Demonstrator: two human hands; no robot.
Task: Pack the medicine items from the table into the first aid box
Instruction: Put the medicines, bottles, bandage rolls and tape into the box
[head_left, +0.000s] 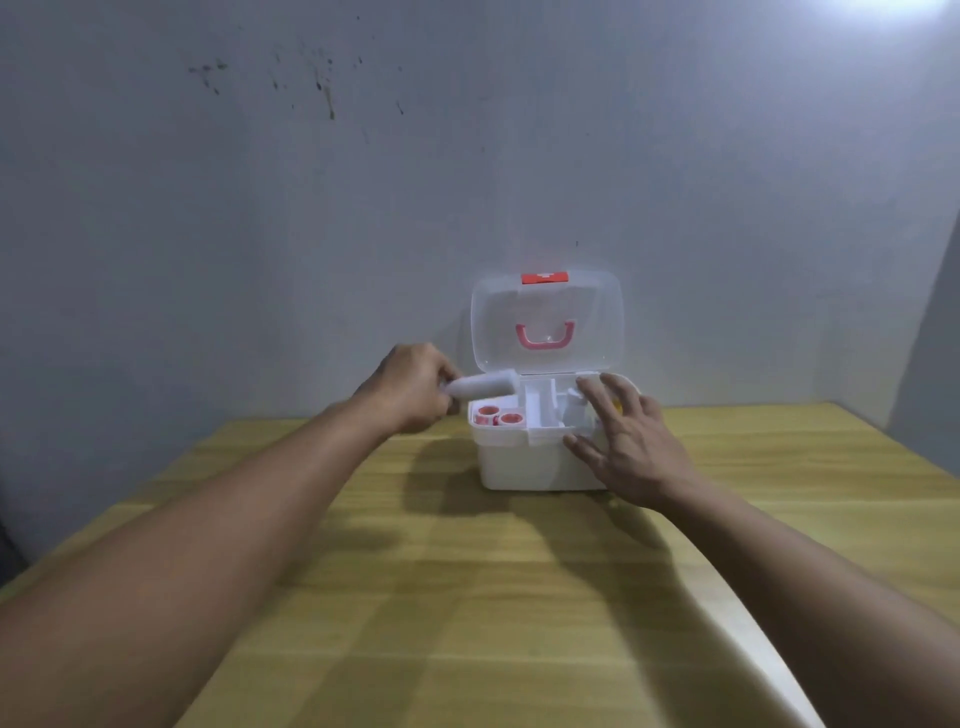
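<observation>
A white first aid box (524, 465) stands open at the far middle of the wooden table, its clear lid (545, 319) upright with a pink handle and red latch. Two red-and-white tape rolls (498, 415) lie in the left compartment of its white inner tray. My left hand (413, 387) holds a white tube-shaped bottle (480, 387) level over the box's left rim. My right hand (621, 441) rests with fingers spread on the box's right front corner, holding nothing. Something yellow (616, 406) peeks out behind its fingers.
The wooden table (467, 571) runs up to a grey wall behind the box. Its right edge curves along the lower right.
</observation>
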